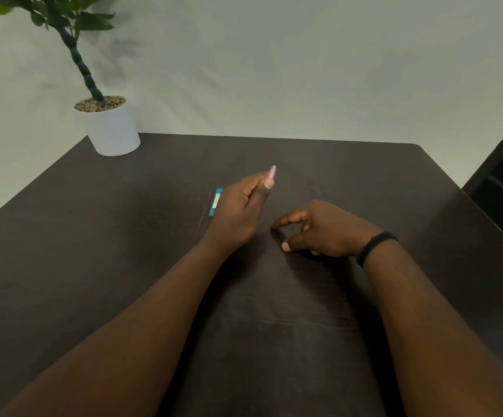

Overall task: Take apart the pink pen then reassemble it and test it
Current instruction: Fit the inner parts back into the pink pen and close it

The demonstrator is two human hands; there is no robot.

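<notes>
One pink pen piece point(271, 172), translucent, with a pale tapered tip pointing up and away; only its upper end shows, the rest hidden inside the left hand point(239, 210). Held above the middle of the surface point(93, 266), clear of it. Whether this is the whole pen or only part of it cannot be told.

Left hand: fingers point(251, 183) clenched around the pink piece, thumb point(266, 186) pressed up alongside it just below the exposed tip.

Right hand point(322, 230): low over the surface, just right of and nearer than the left hand. Index finger point(287, 219) and thumb point(293, 242) curved toward each other with a gap between; nothing visible in the gap. Fingertips at or touching the surface; the dark top makes any small part there impossible to make out. Black wristband point(375, 245) on this wrist.

One teal pen-like stick point(215, 202) with a pale label, lying flat on the surface just left of the left hand, partly behind it.

One thin pale line point(203, 210) on the surface beside the teal item; too faint to identify.

One potted plant in a white pot point(111, 127), far-left corner, well apart from the hands.
</notes>
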